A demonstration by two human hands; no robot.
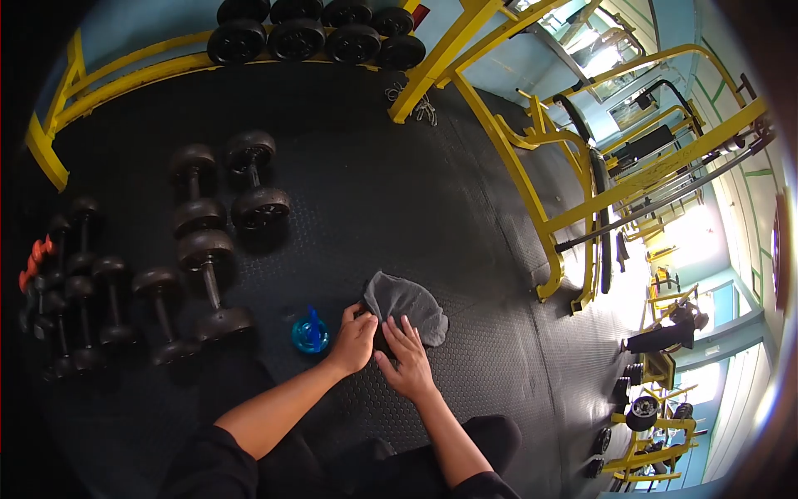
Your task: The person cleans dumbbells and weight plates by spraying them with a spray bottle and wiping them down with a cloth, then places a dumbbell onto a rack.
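Note:
In the head view a dark grey cloth [409, 303] is spread out low over the black floor, just beyond my hands. My left hand [357, 341] is closed, thumb and fingers pinching its near left edge. Against the near side of the cloth lies my right hand [407, 364], open, with its fingers stretched out. A blue bottle with a blue lid [311, 333] stands on the floor just left of my left hand.
Several dumbbells [212, 287] lie on the black rubber floor [357, 191] to the left. A yellow rack [150, 79] at the back holds more dumbbells [297, 40]. Yellow gym machines [532, 195] stand right; a person [677, 328] is far off.

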